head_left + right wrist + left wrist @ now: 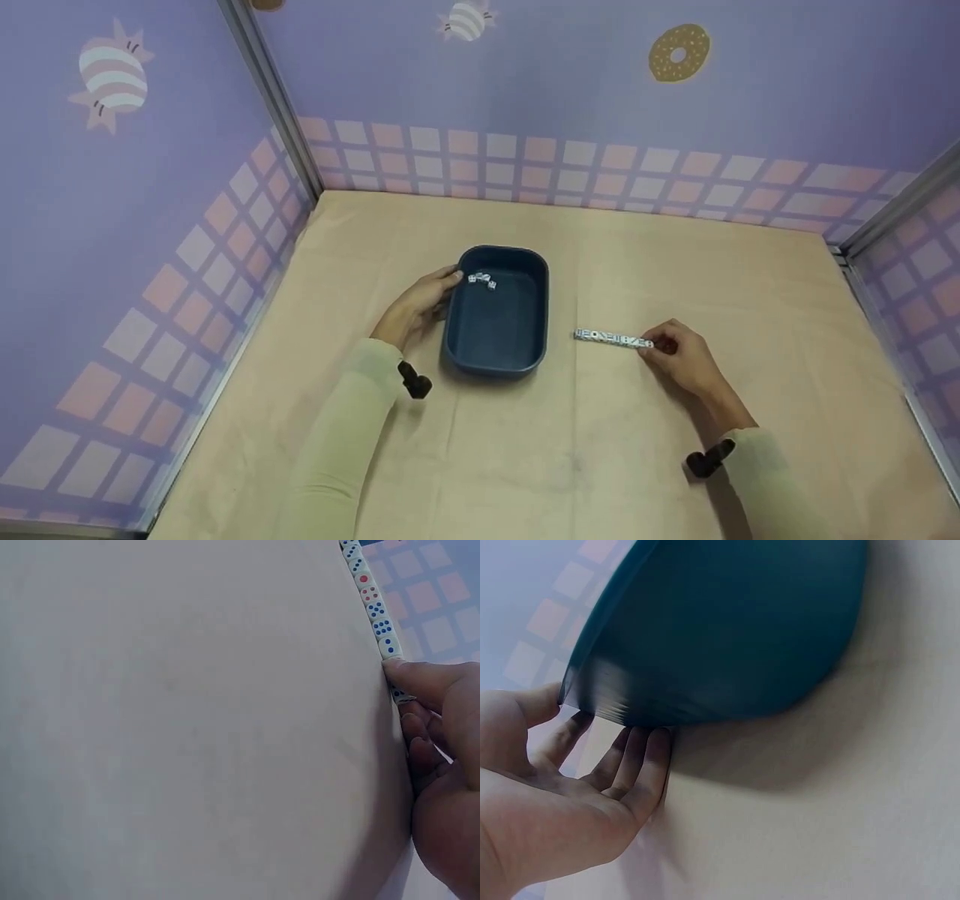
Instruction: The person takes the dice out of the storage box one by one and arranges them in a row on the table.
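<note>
A dark blue rectangular tub (pixel 495 330) with rounded corners stands on the cloth-covered table. My left hand (pixel 424 300) grips its left side, thumb at the rim; in the left wrist view the fingers (pixel 654 757) reach under the tub's lower edge. Several white dice (pixel 481 280) lie inside, near the upper left corner. To the right of the tub, more dice form a straight row (pixel 611 339), side by side. At the row's right end my right hand (pixel 682 356) pinches the last die (pixel 399 694) between thumb and fingers, partly covering it.
A beige cloth (pixel 510 450) with fold lines covers the table. Purple walls with a pink and white check pattern (pixel 540 165) enclose the back and both sides, joined by metal posts (pixel 277 97). Black wrist cameras (pixel 414 380) sit on both cuffs.
</note>
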{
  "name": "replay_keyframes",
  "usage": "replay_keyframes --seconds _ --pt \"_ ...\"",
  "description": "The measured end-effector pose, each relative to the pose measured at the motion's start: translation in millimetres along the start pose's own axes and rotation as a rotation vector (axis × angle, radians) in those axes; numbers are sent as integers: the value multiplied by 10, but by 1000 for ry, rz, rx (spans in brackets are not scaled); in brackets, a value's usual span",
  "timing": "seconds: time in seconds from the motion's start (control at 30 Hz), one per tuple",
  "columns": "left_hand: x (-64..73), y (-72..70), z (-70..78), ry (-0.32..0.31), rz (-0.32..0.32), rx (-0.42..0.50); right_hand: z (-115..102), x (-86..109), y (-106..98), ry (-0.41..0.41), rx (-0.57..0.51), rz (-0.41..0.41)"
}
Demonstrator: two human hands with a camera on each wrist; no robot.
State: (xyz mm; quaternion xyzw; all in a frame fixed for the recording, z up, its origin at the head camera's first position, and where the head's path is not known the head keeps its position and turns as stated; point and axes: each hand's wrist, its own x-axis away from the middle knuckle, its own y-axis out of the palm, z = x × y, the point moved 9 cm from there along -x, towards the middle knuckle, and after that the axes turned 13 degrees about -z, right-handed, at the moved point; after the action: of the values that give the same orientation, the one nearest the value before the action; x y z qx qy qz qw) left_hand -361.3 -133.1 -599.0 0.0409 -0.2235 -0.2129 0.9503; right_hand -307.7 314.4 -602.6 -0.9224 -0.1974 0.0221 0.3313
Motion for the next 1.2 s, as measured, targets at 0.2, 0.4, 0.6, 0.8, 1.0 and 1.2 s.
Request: replay_keyframes --seconds 0.2,0.4,0.6,0.8,1.0,1.2 --pt "-24 0 -16 -11 -10 0 -155 -56 -11 3 55 -3" --pt "14 -31 25 1 7 8 -880 -359 106 -188 37 141" --pt "-25 11 51 -13 2 -15 -1617 -730 310 -347 -122 169" --pt "-5 15 42 -12 2 -6 -1937 -1112 568 -363 -156 207" --pt "-13 8 27 -4 -6 -12 -2004 -1382 758 -290 -243 259" --pt "-13 9 8 0 -18 -5 -2081 -1539 1032 -256 -181 171"
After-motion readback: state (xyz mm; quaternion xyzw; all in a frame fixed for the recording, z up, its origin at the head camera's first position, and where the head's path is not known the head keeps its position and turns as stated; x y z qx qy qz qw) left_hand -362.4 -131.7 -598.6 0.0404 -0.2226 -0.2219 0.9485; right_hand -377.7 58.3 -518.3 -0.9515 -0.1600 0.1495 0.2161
